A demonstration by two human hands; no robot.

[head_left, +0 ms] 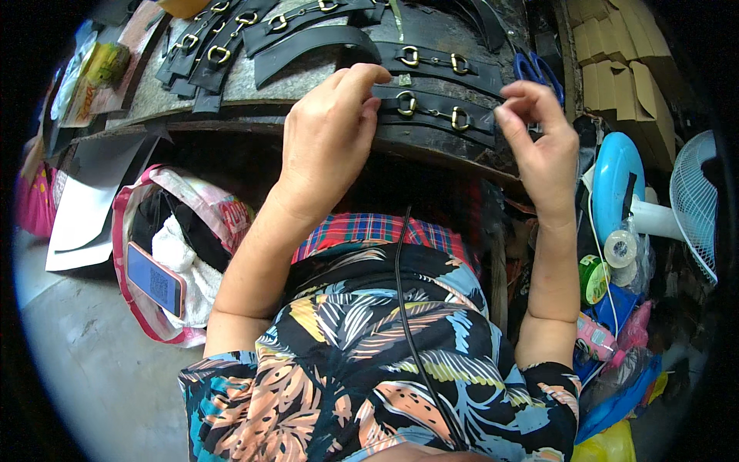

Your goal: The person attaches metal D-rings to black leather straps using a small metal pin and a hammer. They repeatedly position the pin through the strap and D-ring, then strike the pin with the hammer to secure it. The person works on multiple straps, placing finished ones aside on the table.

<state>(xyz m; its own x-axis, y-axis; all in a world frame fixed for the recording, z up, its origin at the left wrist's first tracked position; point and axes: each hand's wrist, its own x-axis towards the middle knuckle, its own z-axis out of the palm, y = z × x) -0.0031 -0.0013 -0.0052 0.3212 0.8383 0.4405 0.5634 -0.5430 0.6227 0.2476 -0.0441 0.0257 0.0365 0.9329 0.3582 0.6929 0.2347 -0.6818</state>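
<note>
A black strap point(433, 110) with gold-toned ring and bit-shaped hardware lies across the near edge of the dark workbench point(431, 151). At its left end is my left hand point(327, 131), fingers curled, with the strap's end between thumb and forefinger; the exact grip is partly hidden. My right hand point(543, 142) hovers by the strap's right end, thumb and forefinger bent towards each other with a gap between them. Just beyond lies a matching strap point(477, 75) with the same hardware. A plain black band point(308, 50) curves up beyond my left hand.
More hardware-fitted straps point(219, 65) are piled at the far left. Blue-handled scissors point(539, 73) lie beyond my right hand. Cardboard boxes point(623, 92) and a fan point(697, 204) stand at right. A bag point(127, 254) holding a phone point(156, 279) and white cloth sits at left.
</note>
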